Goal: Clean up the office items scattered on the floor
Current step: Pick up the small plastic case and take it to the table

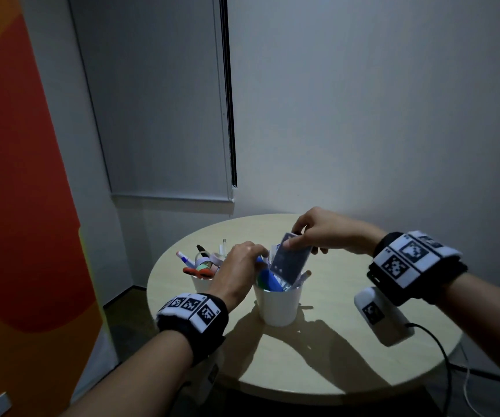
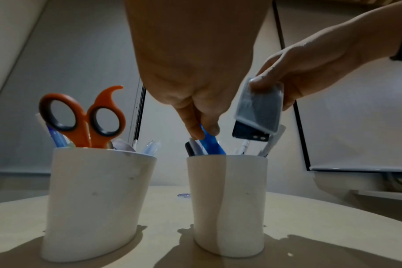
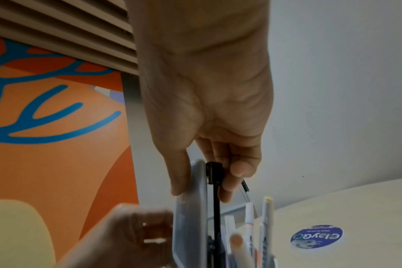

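Two white cups stand on a round beige table [image 1: 348, 365]. The right cup [image 1: 277, 307] [image 2: 227, 204] holds pens and a blue item [image 1: 268, 279] [image 2: 210, 143]. My left hand [image 1: 259, 255] [image 2: 204, 131] pinches the top of that blue item. Above the same cup, my right hand [image 1: 297, 239] [image 3: 202, 188] pinches a dark card holder in a clear sleeve [image 1: 291, 261] [image 2: 259, 108] [image 3: 189, 217], whose lower end is among the pens. The left cup [image 1: 202, 284] [image 2: 92, 203] holds orange scissors [image 2: 83, 117], markers and tape rolls.
A white device with a black cable [image 1: 382, 316] sits under my right wrist, over the table's right side. A round blue sticker [image 3: 317, 235] lies on the tabletop. Grey walls and a closed blind stand behind the table, an orange panel [image 1: 17, 206] at the left.
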`<action>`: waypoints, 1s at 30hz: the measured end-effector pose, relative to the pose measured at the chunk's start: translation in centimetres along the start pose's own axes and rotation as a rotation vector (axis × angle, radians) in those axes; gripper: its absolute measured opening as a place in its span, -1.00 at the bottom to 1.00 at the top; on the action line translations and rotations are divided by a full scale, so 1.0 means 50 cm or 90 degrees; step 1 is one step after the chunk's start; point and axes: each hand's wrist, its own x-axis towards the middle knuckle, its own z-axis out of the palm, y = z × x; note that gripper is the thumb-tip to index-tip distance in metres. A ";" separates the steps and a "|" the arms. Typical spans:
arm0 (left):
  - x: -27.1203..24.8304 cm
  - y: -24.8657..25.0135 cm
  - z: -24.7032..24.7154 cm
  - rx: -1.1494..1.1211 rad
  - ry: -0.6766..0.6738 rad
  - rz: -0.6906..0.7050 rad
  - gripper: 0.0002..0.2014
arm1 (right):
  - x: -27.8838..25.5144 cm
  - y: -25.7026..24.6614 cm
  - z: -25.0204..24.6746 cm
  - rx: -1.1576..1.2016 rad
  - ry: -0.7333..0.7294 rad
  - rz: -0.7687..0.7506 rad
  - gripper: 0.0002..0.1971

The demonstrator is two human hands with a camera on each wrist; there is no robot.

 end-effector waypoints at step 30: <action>-0.188 -0.113 -0.232 -0.031 0.067 -0.088 -0.74 | -0.024 -0.309 0.253 -0.007 0.000 -0.198 -0.85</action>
